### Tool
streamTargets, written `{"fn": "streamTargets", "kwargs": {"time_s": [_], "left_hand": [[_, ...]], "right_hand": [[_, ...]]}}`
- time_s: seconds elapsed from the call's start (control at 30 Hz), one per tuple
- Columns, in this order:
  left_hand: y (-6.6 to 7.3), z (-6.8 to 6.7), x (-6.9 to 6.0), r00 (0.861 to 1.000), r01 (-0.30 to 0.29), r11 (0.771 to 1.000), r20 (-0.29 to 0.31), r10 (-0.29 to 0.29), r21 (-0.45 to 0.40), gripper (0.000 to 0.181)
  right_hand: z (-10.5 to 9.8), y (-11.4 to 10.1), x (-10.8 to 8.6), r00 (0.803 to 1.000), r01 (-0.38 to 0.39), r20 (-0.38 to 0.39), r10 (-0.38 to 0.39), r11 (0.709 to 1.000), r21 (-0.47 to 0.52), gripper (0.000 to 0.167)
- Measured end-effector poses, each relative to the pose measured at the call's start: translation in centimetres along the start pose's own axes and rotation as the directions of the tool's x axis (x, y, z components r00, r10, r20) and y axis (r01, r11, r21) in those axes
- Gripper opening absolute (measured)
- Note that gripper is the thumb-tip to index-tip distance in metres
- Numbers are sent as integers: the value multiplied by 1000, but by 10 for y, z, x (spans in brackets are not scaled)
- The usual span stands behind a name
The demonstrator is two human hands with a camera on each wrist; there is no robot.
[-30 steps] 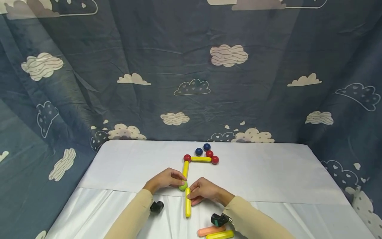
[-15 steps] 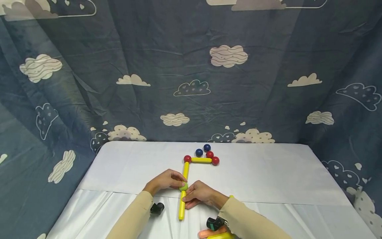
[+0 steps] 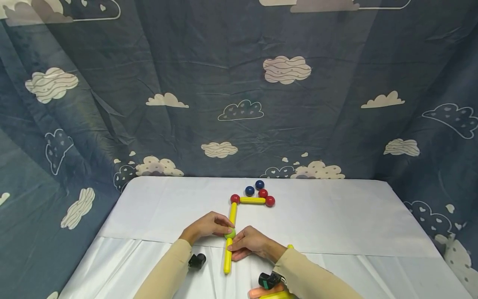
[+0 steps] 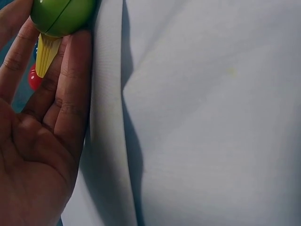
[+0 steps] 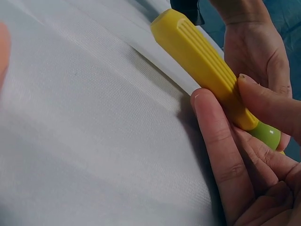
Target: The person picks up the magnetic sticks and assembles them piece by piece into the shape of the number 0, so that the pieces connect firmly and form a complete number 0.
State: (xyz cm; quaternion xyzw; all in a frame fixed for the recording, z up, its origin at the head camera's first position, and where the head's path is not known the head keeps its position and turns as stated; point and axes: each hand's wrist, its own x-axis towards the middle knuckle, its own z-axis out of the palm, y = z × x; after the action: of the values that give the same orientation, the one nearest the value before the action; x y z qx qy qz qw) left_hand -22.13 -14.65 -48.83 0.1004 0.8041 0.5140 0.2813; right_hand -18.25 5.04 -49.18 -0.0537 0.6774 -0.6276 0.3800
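My left hand (image 3: pixel 210 224) pinches a green ball (image 3: pixel 230 234), which joins the near end of a yellow rod (image 3: pixel 232 214). With thumb and fingers, my right hand (image 3: pixel 252 242) grips a second yellow rod (image 3: pixel 227 259). That rod's far end meets the green ball, and its near end points toward me. In the right wrist view the yellow rod (image 5: pixel 204 66) touches the green ball (image 5: pixel 267 135). At the far end of the chain a red ball (image 3: pixel 235 199) forms a corner. From there another yellow rod (image 3: pixel 252 200) runs right to a red ball (image 3: pixel 270 201).
Two blue balls, one nearer (image 3: pixel 249 191) and one farther (image 3: pixel 259 185), lie behind the chain beside a red ball (image 3: pixel 263 193). An orange rod (image 3: pixel 265 291) and a yellow rod (image 3: pixel 277 295) lie partly under my right forearm. White cloth (image 3: pixel 336 220) covers the table.
The yellow rod in my right hand has shifted left from beside the green ball to meet it, its near end swinging left. My left hand keeps hold of the ball.
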Motion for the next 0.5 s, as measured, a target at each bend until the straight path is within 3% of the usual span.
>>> {"fn": "streamTargets", "kwargs": {"time_s": [0.5], "left_hand": [[1,2,-1,1000,12,1000,-6,-12,6,24]], "right_hand": [[-8,-2,-6,1000,13,-14,-13,1000,-18,15]]}}
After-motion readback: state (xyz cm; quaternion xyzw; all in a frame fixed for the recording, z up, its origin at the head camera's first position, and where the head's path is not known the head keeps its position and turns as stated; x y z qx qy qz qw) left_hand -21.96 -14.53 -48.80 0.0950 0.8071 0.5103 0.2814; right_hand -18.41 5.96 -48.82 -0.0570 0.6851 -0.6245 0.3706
